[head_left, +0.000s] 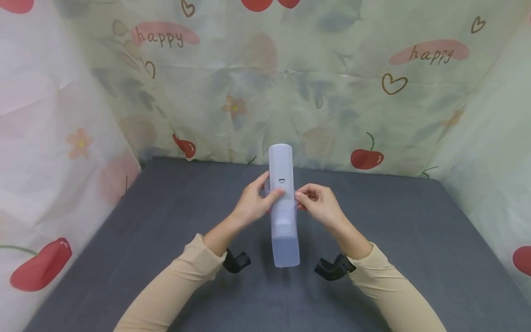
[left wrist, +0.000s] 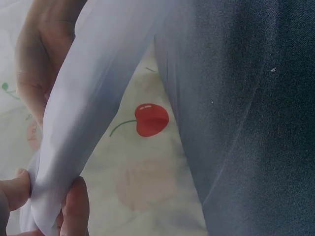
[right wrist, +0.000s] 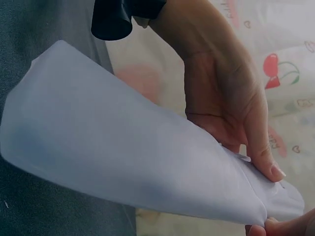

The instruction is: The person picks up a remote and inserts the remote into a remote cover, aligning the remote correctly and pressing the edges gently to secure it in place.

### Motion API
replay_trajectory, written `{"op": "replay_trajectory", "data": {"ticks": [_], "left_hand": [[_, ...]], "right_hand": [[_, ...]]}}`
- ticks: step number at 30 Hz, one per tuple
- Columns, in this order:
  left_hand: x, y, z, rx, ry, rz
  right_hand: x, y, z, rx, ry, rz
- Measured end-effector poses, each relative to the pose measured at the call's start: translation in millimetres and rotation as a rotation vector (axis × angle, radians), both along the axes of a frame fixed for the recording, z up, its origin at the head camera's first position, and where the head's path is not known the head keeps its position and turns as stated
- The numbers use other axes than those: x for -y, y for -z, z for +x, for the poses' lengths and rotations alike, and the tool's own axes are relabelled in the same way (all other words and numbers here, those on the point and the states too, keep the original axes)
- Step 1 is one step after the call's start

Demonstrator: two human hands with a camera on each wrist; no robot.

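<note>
A long white plastic device (head_left: pixel 284 221) stands roughly upright between both hands over the table, a small dark slot on its narrow face. My left hand (head_left: pixel 252 203) grips it from the left, thumb laid across that face just below the slot. From the right, my right hand (head_left: pixel 321 203) pinches at its side edge with thumb and forefinger, the other fingers curled. In the right wrist view the device (right wrist: pixel 123 142) shows a broad smooth side that narrows toward a seam, where the right fingertips (right wrist: pixel 290 227) meet it.
A dark grey cloth covers the table (head_left: pixel 174 198). Light curtains (head_left: pixel 286 92) printed with cherries, hearts and the word "happy" hang behind and at both sides. Black wrist mounts (head_left: pixel 333 268) sit below each wrist, on either side of the device's lower end.
</note>
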State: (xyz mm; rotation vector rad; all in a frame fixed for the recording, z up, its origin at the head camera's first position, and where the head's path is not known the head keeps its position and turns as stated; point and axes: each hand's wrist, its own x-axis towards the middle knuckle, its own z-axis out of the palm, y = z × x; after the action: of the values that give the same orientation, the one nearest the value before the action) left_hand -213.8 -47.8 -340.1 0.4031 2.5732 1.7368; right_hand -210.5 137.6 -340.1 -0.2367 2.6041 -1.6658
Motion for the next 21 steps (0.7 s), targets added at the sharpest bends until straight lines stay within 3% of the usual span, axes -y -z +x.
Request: {"op": "replay_trajectory", "data": {"ticks": [12,21], "left_hand": [[-2.4,-0.5,-0.7,0.005,-0.001,-0.029],[-2.8,-1.1,-0.5,-0.045,-0.034,-0.039]], "right_hand": [[3.0,-0.4,-0.9,0.002,0.013,-0.047],[-1.3,-3.9,-4.3,0.040,-0.157,-0.036]]}}
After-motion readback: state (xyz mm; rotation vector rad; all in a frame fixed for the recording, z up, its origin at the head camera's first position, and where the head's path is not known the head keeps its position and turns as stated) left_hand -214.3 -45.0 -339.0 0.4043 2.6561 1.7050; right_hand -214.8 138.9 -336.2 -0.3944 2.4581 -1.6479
